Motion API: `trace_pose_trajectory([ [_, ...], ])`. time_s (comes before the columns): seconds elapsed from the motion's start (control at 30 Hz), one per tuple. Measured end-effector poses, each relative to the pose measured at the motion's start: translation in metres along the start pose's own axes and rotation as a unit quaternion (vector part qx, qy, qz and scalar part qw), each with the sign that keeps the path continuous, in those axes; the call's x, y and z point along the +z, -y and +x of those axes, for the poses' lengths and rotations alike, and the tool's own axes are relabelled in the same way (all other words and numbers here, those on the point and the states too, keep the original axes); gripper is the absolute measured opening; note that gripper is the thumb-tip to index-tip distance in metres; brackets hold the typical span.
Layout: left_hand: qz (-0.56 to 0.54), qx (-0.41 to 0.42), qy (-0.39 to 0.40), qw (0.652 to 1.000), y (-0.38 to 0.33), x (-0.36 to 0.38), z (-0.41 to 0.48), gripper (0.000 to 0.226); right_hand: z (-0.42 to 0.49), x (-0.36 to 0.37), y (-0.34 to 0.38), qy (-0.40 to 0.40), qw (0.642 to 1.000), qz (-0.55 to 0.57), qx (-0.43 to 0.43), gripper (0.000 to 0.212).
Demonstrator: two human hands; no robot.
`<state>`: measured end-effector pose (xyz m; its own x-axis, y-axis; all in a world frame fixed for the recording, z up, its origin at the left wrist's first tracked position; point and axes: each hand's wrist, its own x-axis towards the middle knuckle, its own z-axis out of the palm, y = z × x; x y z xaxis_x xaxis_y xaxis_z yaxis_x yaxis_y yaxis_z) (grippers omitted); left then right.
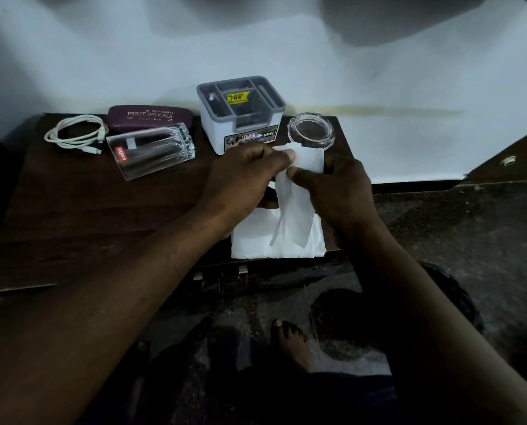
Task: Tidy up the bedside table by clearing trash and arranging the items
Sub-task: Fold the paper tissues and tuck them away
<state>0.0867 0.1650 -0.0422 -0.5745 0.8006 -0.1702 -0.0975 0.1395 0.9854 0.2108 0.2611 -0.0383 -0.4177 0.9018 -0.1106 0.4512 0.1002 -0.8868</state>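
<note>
At the front edge of the dark wooden table [87,210] we see a folded white tissue [250,243]. Over it, our left hand [240,179] and right hand [341,191] each pinch a white tissue strip [299,216] between thumb and fingers. From the hands, a tumbler [151,151] lies on its side at 10 o'clock, a grey organiser [240,118] stands at 12 and a glass ashtray [311,130] at 1. Farthest, at 10, are a white cable [75,134] and a maroon spectacle case [150,116].

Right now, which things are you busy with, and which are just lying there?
Busy with: white paper strip, pinched by left hand and right hand; folded white paper beneath.
Lying about: white cable, purple glasses case, glass tumbler on its side, grey organiser box, glass ashtray.
</note>
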Motion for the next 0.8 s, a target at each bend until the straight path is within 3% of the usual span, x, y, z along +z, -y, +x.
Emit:
trace_pose_trajectory([
  [0.07,0.017,0.006,0.004,1.000,0.000,0.000,0.000,0.027,0.000,0.000,0.000,0.000,1.000,-0.004,-0.005,0.022],
  [0.17,-0.001,-0.007,0.011,1.000,0.000,-0.001,0.002,0.010,0.000,0.000,0.001,-0.008,1.000,-0.004,0.000,0.021],
  [0.33,-0.026,-0.035,0.002,0.999,0.001,0.000,0.004,0.011,0.000,-0.001,0.002,-0.006,1.000,-0.009,0.000,0.010],
  [0.53,0.016,-0.003,-0.022,1.000,0.009,-0.001,0.007,0.010,-0.001,0.002,0.001,0.010,1.000,0.013,0.008,0.009],
  [0.8,0.037,0.012,-0.033,0.999,0.007,-0.002,0.004,0.014,-0.003,0.005,0.005,0.055,0.995,0.069,0.037,0.043],
])
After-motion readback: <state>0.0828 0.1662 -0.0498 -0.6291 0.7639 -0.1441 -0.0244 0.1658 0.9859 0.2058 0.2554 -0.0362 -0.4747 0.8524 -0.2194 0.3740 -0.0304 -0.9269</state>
